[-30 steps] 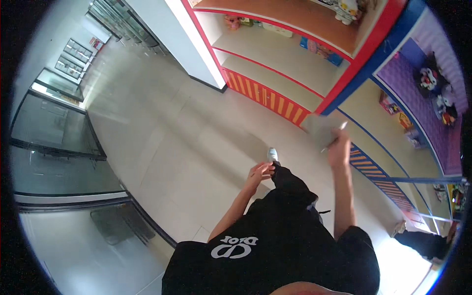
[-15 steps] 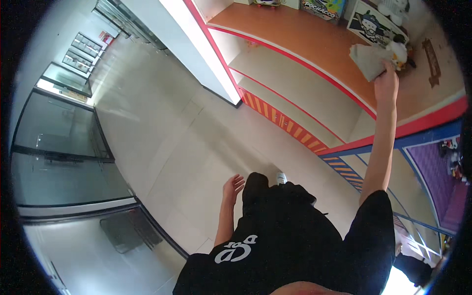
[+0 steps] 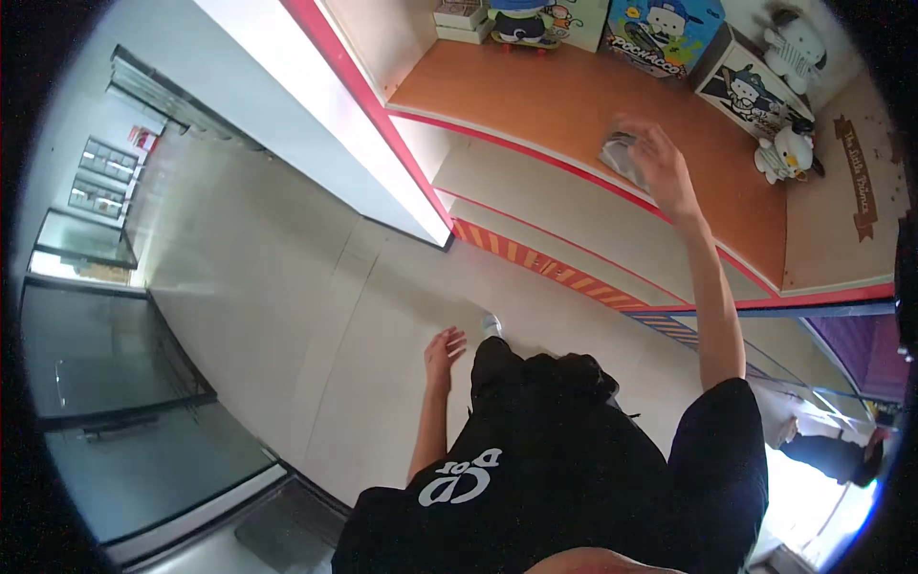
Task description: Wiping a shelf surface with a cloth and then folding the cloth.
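Observation:
My right hand [image 3: 666,170] reaches over the brown shelf [image 3: 535,91], its fingers slightly smeared by motion. Under those fingers is a bunched greyish cloth [image 3: 622,159], partly hidden by the hand, close to the shelf's red-edged front. My left hand [image 3: 443,352] hangs beside my body above the floor, fingers loosely apart and holding nothing. A small white-and-yellow plush toy [image 3: 786,155] sits at the shelf's right end, and a boxy picture block [image 3: 751,91] with a cartoon dog stands behind it.
Farther back are a blue cartoon box [image 3: 660,33], a striped plush dog [image 3: 796,53] and a figure on a skateboard [image 3: 524,24]. Lower shelves [image 3: 535,187] lie beneath. A white pillar [image 3: 335,124] adjoins the unit. Glass doors [image 3: 124,354] line the left. Another person [image 3: 832,454] is at lower right.
My right hand has moved left along the shelf with the cloth, away from the small plush toy. The view has shifted, showing more of the shelf's back. My left hand stays low.

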A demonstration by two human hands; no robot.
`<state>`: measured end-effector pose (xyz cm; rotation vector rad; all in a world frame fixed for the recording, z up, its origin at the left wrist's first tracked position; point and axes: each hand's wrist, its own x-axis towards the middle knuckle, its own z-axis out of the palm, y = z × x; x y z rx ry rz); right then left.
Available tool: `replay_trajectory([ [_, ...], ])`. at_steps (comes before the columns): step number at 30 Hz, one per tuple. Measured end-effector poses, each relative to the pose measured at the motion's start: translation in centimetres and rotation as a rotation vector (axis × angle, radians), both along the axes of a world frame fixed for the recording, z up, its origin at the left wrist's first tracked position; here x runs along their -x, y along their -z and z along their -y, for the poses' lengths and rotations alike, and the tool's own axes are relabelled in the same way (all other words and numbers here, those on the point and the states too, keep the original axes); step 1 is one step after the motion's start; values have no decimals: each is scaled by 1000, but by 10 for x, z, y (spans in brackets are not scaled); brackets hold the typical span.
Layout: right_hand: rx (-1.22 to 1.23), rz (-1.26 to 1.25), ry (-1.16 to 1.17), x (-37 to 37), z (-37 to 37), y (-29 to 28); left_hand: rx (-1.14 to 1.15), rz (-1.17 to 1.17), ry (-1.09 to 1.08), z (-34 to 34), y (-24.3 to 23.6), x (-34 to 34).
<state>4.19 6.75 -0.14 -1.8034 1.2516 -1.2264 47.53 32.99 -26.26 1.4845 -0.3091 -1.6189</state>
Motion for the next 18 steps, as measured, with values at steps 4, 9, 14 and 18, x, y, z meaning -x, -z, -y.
replay_trajectory([
  [4, 148, -548, 174, -21, 28, 20, 101, 107, 15, 56, 8, -87],
  [9, 166, -966, 473, -7, 74, 81, 229, 219, 82, 146, -63, -101],
  [14, -30, -1044, 470, -11, 94, 80, 369, 211, 103, 195, -87, -62],
  [18, -5, -1067, 398, -26, 109, 72, 551, 164, 150, 225, -86, 4],
])
